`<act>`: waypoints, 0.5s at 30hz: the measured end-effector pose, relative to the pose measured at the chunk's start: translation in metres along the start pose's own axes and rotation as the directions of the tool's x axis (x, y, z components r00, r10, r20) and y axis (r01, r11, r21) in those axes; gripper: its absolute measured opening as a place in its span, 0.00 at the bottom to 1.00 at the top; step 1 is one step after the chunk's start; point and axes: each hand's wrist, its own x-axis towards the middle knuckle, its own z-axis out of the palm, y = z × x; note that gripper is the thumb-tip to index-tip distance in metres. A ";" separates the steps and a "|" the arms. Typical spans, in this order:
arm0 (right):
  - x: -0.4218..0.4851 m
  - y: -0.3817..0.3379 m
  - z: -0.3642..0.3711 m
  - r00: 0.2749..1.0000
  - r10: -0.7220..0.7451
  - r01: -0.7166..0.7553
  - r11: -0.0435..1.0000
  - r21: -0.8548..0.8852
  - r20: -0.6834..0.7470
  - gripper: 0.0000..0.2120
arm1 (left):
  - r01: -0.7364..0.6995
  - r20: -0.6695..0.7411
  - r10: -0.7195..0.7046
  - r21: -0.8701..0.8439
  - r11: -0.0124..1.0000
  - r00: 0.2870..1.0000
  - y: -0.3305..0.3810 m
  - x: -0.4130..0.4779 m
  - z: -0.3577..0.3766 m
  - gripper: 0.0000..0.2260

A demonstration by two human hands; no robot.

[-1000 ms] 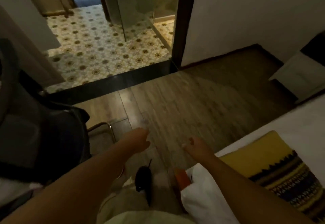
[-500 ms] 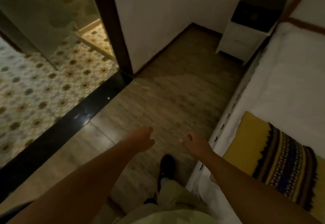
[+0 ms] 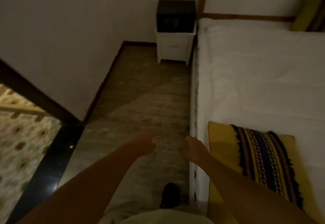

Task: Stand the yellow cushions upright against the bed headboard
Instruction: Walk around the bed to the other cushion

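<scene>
A yellow cushion (image 3: 226, 150) with a dark striped woven band lies flat on the white bed (image 3: 260, 76) at its near left side. A second yellow cushion (image 3: 306, 11) leans upright at the far right against the headboard (image 3: 246, 16). My left hand (image 3: 143, 143) hovers over the floor with loosely curled fingers and holds nothing. My right hand (image 3: 190, 147) hangs over the bed's left edge, just left of the near cushion, apart from it, fingers loosely curled and empty.
A white bedside table (image 3: 174, 47) with a black box (image 3: 176, 17) on top stands at the bed's far left corner. A wooden floor strip (image 3: 140, 100) runs between wall and bed. A black threshold (image 3: 52, 167) and patterned tiles (image 3: 19, 144) lie at left.
The view has swung right toward the bed: the bathroom floor slid off to the left, and the bedside table, headboard and far cushion came into sight. Both hands stay out in front, empty.
</scene>
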 end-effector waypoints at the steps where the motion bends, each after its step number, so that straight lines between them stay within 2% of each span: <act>1: 0.003 0.005 -0.009 1.000 0.011 -0.010 0.999 0.038 -0.023 0.17 | -0.040 0.017 0.040 0.021 0.999 0.999 0.009 0.014 -0.007 0.24; 3: 0.005 0.016 -0.026 0.995 0.055 -0.050 0.997 0.056 -0.088 0.15 | -0.106 0.057 0.101 0.094 0.990 0.993 0.027 0.041 -0.019 0.22; 8: 0.006 0.049 -0.049 0.946 0.266 -0.258 0.964 0.065 -0.188 0.32 | -0.274 0.173 0.244 0.175 0.946 0.954 0.066 0.101 -0.033 0.17; 12: 0.002 0.067 -0.060 0.861 0.448 -0.405 0.891 0.207 -0.243 0.31 | -0.449 0.217 0.400 0.269 0.852 0.890 0.094 0.147 -0.049 0.20; 15: -0.010 0.074 -0.066 0.778 0.558 -0.472 0.822 0.317 -0.289 0.30 | -0.579 0.265 0.517 0.290 0.762 0.814 0.117 0.175 -0.061 0.24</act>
